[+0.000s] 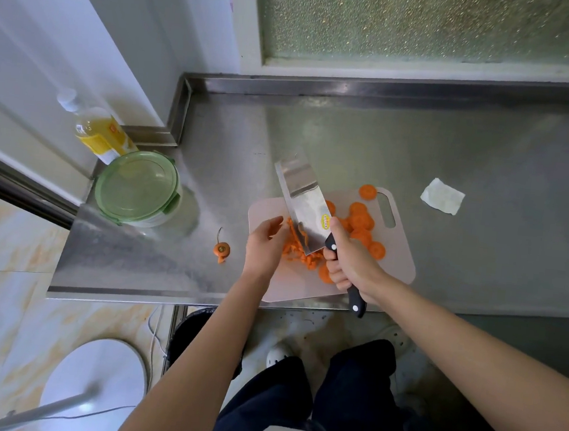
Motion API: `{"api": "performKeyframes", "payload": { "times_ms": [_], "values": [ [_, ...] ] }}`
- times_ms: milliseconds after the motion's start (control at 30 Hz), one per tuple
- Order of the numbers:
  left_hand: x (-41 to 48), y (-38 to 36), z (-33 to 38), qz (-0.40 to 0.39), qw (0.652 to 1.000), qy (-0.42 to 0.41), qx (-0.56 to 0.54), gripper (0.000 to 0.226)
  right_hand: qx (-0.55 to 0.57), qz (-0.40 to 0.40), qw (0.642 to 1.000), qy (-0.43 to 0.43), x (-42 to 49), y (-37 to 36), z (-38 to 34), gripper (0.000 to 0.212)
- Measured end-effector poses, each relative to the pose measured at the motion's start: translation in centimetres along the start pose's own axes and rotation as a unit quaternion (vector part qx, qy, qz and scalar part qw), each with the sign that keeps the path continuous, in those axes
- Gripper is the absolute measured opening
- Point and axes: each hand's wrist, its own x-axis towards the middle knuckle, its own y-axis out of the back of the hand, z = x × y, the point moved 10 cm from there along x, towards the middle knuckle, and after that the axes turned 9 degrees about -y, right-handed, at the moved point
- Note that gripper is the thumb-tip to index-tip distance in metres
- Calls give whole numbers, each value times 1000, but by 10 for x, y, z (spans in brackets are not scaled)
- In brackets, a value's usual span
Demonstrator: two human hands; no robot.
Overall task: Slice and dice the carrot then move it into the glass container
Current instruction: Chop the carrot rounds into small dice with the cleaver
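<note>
Bottle: a clear plastic bottle with yellow liquid, a yellow label and a pale cap stands at the desk's far left corner, just behind the container.
Container: the round glass container sits with its translucent green clip-on lid closed, left of the board and apart from it.
Carrot end: a small orange carrot end piece with a thin dark tail lies on bare steel between container and board.
Left hand: the left hand is palm-in, with relaxed, slightly curved fingers against the left side of the diced pile and the thumb raised.
Diced carrot: a loose orange heap of diced carrot lies on the board's near left part, under the blade's edge.
Cleaver: the broad rectangular steel cleaver is tilted, its long axis running from near right to far left. The black riveted handle points toward the person.
Right hand: the right hand is wrapped round the handle, with the forefinger up by the blade.
Slices: flat round carrot slices are scattered over the board's right half.
Board: a pale pinkish plastic cutting board with rounded corners has a slot handle at its far right.
Paper: a crumpled white paper scrap lies right of the board.
Desk: a brushed stainless steel desk with a raised back rim.
</note>
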Motion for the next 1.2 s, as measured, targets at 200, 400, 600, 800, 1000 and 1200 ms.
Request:
{"api": "performKeyframes", "payload": {
  "times_ms": [200, 400, 600, 800, 1000, 1200],
  "values": [
    [-4, -4, 4, -15, 999, -13, -31, 12, -7, -12, 1000, -1, -6, -4, 0, 56],
    [-3, 15, -5, 31, 999, -18, 39, 9, -4, -9, 1000, 5, -5, -3, 1, 57],
    [2, 14, 11, -10, 940, -155, 303, 19, -13, 15, 999, 27, -3, 7, 0, 56],
    [-4, 12, 15, -20, 913, -192, 361, 30, -48, 62, 992, 94, -2, 20, -4, 59],
    [-35, 62, 75, 182, 881, -327, 289, 22, -414, 215, 852, 238, -24, 32, -27, 54],
    [-47, 36, 117, 74, 841, -441, 306, 12, -546, 228, 734, 334, -33, 16, -29, 49]
  ]
}}
